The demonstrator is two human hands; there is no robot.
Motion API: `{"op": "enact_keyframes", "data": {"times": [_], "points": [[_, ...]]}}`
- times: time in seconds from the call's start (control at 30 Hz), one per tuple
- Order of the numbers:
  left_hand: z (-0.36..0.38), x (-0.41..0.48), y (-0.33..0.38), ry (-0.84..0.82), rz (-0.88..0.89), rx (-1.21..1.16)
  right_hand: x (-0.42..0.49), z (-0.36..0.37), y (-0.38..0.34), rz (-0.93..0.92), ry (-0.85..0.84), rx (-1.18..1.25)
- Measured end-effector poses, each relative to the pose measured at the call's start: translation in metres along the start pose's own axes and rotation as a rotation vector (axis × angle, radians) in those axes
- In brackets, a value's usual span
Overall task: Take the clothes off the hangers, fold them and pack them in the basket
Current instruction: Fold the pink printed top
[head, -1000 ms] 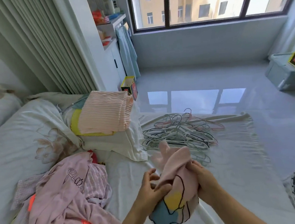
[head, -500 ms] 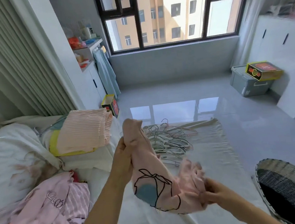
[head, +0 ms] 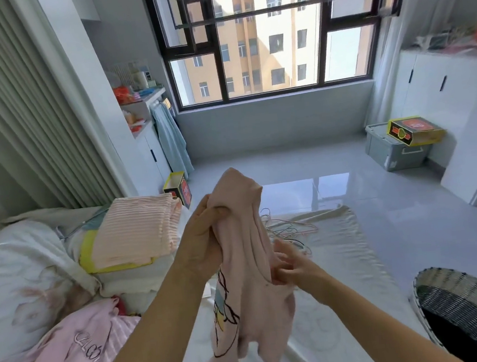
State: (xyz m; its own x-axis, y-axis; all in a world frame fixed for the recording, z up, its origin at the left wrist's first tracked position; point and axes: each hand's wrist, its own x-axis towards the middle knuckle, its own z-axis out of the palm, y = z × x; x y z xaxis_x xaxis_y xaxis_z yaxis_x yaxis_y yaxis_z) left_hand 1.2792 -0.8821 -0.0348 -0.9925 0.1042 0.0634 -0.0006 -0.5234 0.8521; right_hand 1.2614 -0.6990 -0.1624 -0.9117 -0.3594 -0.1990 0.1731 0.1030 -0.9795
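Clearly off its hanger, the pale pink knit garment with an outlined cartoon print [head: 247, 266] hangs bunched in mid-air above the white bed sheet [head: 339, 258]; the left hand [head: 205, 241] grips its top while the right hand [head: 289, 266] touches its side with loosely spread fingers. Empty wire hangers [head: 286, 228] lie at twelve o'clock, the striped folded pile [head: 137, 230] at ten, the dark woven basket [head: 470, 305] at four. Folding is just starting, I judge; next it needs shaking flat and its edges found.

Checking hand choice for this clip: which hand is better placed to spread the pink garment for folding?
The right hand, probably. The left hand grips the pink garment near its top, holding it up, while the right hand's fingers already touch the hanging fabric lower down.
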Motion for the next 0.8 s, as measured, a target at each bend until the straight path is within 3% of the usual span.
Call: {"op": "enact_keyframes", "data": {"times": [0.07,0.13,0.3,0.47,0.6,0.7,0.8], "points": [[-0.004,0.004,0.008,0.050,0.040,-0.041,0.002,0.012,0.005,0.013,-0.022,0.011],[-0.013,0.007,0.017,0.079,0.087,-0.045,0.000,0.015,0.015,0.016,0.085,-0.073],[-0.064,0.013,0.033,0.238,0.129,0.360,-0.010,-0.033,-0.005,0.056,0.231,-0.017],[-0.123,0.010,0.022,0.070,-0.181,0.580,-0.012,-0.070,-0.056,0.034,0.153,-0.145],[-0.131,0.008,0.007,0.066,-0.234,0.841,-0.014,-0.089,-0.089,0.024,0.060,-0.515],[-0.138,0.011,0.004,0.114,-0.149,0.885,-0.018,-0.103,-0.101,0.092,-0.115,-0.932],[-0.141,0.013,0.003,0.179,-0.006,0.891,-0.021,-0.112,-0.104,0.069,-0.104,-1.283]]}}
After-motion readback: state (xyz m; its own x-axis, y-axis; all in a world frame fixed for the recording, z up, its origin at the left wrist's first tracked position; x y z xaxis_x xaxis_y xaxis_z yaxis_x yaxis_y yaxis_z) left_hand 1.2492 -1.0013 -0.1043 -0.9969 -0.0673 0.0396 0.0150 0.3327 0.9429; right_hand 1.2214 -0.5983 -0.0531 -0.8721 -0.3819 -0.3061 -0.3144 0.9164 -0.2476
